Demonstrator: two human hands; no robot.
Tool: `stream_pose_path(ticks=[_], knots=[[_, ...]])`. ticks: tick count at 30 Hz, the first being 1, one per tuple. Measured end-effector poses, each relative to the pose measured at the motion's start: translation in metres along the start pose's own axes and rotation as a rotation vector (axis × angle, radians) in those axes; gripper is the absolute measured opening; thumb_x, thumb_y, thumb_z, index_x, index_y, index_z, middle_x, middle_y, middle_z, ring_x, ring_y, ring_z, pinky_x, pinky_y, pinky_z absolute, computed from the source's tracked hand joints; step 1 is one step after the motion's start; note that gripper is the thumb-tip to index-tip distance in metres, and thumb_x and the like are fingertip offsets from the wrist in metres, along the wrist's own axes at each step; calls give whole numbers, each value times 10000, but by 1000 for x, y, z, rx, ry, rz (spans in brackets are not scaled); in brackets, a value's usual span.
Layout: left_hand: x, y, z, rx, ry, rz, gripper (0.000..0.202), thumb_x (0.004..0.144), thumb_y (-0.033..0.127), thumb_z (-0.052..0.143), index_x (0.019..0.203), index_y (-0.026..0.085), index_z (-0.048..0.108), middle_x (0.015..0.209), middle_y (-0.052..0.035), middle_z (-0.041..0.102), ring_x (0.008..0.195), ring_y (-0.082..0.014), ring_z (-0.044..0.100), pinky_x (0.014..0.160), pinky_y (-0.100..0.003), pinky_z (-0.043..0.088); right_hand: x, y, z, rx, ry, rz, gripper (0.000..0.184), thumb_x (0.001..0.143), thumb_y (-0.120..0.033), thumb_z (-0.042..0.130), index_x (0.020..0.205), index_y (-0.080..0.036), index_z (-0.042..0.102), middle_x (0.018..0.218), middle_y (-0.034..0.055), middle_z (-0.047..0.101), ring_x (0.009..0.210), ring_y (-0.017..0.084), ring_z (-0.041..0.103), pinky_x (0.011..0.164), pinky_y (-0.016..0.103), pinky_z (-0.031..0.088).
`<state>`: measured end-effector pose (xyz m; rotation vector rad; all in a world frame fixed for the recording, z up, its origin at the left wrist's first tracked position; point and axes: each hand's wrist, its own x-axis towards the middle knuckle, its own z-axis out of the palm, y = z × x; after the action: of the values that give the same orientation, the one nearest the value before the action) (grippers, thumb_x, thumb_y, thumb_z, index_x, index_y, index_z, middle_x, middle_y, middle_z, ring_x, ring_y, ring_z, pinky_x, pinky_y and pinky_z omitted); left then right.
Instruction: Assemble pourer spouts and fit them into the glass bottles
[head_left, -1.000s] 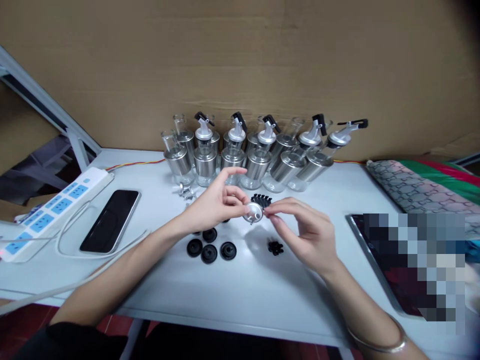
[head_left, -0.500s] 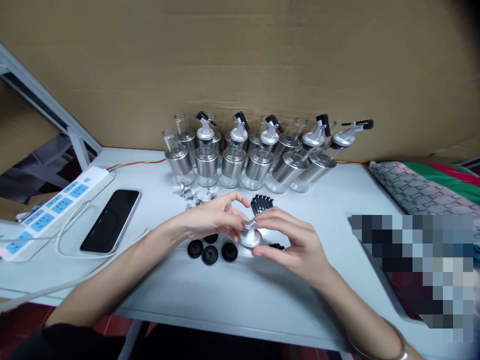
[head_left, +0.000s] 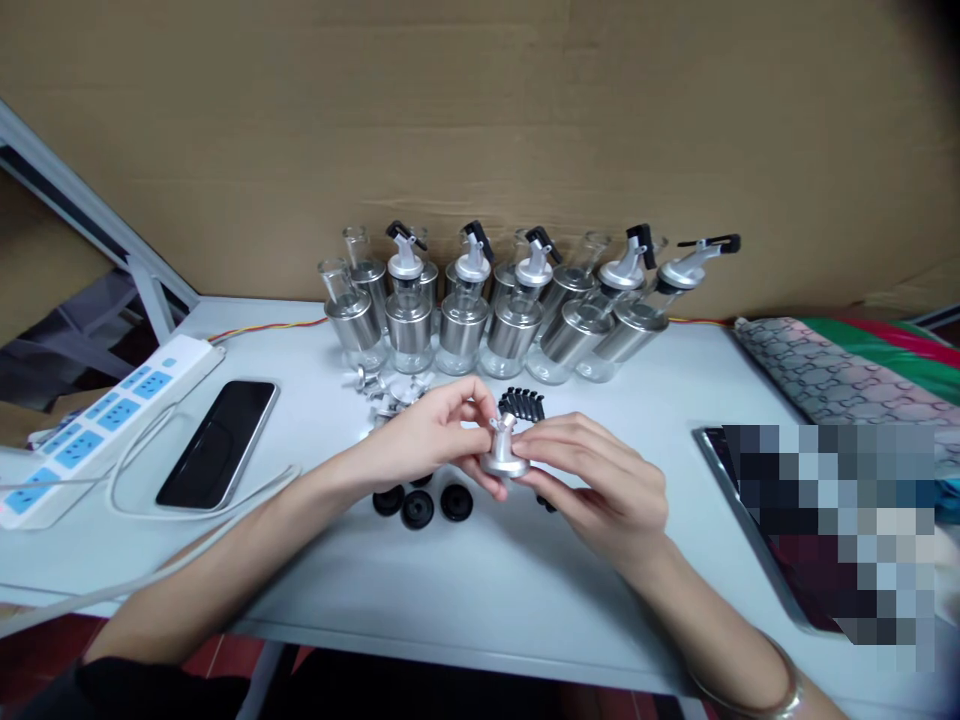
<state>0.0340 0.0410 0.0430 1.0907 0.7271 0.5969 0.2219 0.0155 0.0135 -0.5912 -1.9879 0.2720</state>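
Note:
A silver pourer spout with a round flared base is held upright between both hands above the table. My left hand pinches it from the left, thumb and fingers closed at its neck and base. From the right, my right hand grips its side and base with closed fingertips. Behind my left hand lie several loose silver spouts. Small black levers stand in a row just beyond the held spout. Black round caps lie in front of my left hand, some partly hidden by it.
Glass bottles with steel sleeves line the back, several topped with silver spouts and black levers. At left are a power strip, a white cable and a phone. A blurred-out tablet-like device and patterned fabric lie right.
The spout has been raised slightly and turned more upright, its neck showing more clearly. My left fingers have come round its base. The right hand has shifted slightly right.

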Motion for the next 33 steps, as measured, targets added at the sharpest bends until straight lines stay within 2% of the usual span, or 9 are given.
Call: stream_pose_path(ticks=[2, 5, 8, 10, 14, 18, 22, 27, 33], knots=[[-2, 0, 4, 22, 7, 50, 129, 853, 125, 520, 846, 188, 407, 738, 46, 582, 546, -105, 685, 498, -176, 522, 0, -1, -1, -30, 16, -22, 229, 825, -65, 645, 1020, -186, 637, 814, 91, 725, 750, 202, 672, 631, 349, 545], [-9, -6, 7, 151, 88, 254, 94, 894, 194, 506, 929, 202, 420, 859, 15, 577, 590, -95, 671, 546, -212, 550, 1, -2, -2, -101, 57, -30, 242, 815, -68, 658, 1018, -195, 627, 798, 86, 717, 734, 201, 665, 625, 353, 543], [-19, -20, 6, 500, 108, 508, 177, 903, 196, 538, 1066, 206, 470, 1074, -65, 593, 844, -138, 666, 765, -283, 563, 1, -2, -3, -178, 68, -21, 253, 800, -65, 671, 1006, -203, 620, 784, 75, 714, 711, 198, 658, 621, 354, 534], [-24, -31, 3, 765, 114, 709, 279, 902, 225, 582, 1159, 206, 477, 1195, -114, 575, 926, -164, 649, 817, -309, 543, 0, -3, -3, -215, 43, -20, 264, 800, -67, 665, 1015, -211, 613, 787, 67, 718, 709, 199, 658, 626, 357, 525], [-25, -47, -1, 1147, 297, 879, 323, 913, 252, 587, 1217, 197, 491, 1118, -107, 655, 1007, -202, 635, 836, -333, 486, -3, -6, 0, -261, -35, -53, 235, 812, -102, 661, 1015, -209, 612, 798, 63, 727, 716, 204, 662, 646, 363, 508], [-22, -49, 0, 1310, 399, 955, 251, 905, 222, 600, 1145, 179, 539, 1028, -89, 710, 856, -187, 683, 781, -336, 421, 1, -6, -2, -238, -57, -69, 204, 822, -122, 660, 1005, -204, 619, 795, 59, 721, 732, 202, 656, 661, 358, 499], [-25, -47, -2, 1328, 437, 969, 229, 884, 209, 619, 1100, 187, 544, 999, -78, 734, 817, -180, 708, 783, -335, 393, 7, 5, -23, -165, -269, 100, 46, 870, -185, 603, 882, -210, 640, 862, 66, 696, 828, 213, 631, 736, 370, 506], [-31, -48, -6, 1282, 392, 928, 246, 850, 175, 652, 1068, 183, 539, 940, -57, 748, 782, -158, 718, 838, -339, 383, 2, 27, -48, -177, -530, 407, 122, 837, -249, 632, 721, -224, 662, 769, 35, 656, 757, 210, 601, 686, 356, 488], [-30, -53, -8, 1324, 302, 876, 233, 852, 182, 632, 1071, 204, 554, 962, -37, 747, 744, -138, 703, 894, -354, 371, -8, 31, -35, -71, -675, 468, 96, 775, -158, 682, 707, -224, 669, 718, 12, 654, 714, 189, 604, 638, 310, 474]])
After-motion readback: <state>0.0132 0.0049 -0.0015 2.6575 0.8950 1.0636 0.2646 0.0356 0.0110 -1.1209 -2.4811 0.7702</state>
